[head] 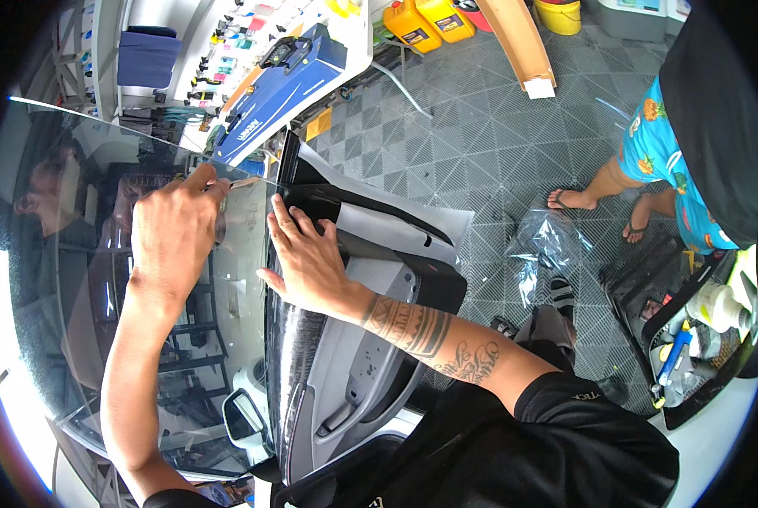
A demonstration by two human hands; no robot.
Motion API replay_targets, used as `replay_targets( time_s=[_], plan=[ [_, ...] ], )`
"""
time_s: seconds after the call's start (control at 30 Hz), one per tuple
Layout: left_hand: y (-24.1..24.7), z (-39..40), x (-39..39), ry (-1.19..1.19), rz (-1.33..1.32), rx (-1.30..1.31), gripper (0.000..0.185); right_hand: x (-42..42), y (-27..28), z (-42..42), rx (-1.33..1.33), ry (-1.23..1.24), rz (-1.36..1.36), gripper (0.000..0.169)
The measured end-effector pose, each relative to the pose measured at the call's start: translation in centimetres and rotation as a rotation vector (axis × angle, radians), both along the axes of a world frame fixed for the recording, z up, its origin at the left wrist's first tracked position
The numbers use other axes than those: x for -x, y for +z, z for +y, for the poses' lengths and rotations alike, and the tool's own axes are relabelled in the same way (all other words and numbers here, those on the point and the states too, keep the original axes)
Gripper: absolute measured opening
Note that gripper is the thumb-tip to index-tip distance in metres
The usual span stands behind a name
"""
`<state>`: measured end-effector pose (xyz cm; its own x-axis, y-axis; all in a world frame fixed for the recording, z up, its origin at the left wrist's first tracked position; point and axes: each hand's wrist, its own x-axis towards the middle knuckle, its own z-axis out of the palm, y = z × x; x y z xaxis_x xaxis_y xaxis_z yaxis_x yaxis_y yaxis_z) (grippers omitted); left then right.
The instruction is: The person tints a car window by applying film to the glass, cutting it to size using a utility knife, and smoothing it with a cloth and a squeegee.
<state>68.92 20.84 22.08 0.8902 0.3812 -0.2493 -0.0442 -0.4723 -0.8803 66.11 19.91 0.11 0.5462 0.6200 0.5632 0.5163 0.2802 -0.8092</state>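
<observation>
A large car door window pane (131,298), tinted and reflective, fills the left side. Near its far top edge my left hand (176,222) is closed in a pinch on a small thin tool, mostly hidden by the fingers. My right hand (309,260) rests palm down with fingers apart, its fingertips on the window's lower edge beside the black frame corner (290,165). Under my right forearm is the grey and black inner door panel (366,368) of the open car door. Through the glass shows the white side mirror (245,416).
A bench holds a long blue box (284,95) with printing. Spray bottles (207,82) hang behind it. Another person in blue shorts (658,165) stands at right, near crumpled clear film (544,247). A black tray (646,317) holds tools; an open cardboard box (519,44) lies beyond.
</observation>
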Motion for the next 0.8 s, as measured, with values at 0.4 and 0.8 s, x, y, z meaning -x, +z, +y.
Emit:
replay_targets(
  time_s=[0.4,0.8],
  plan=[
    [2.9,-0.8,-0.8,0.006,-0.028,-0.021,0.033,0.0,0.1,-0.3,0.018,0.045,0.009,0.077],
    [6.5,-1.9,-2.0,-0.022,-0.048,-0.062,0.030,-0.3,0.1,-0.4,0.001,0.042,0.000,0.076]
  ],
)
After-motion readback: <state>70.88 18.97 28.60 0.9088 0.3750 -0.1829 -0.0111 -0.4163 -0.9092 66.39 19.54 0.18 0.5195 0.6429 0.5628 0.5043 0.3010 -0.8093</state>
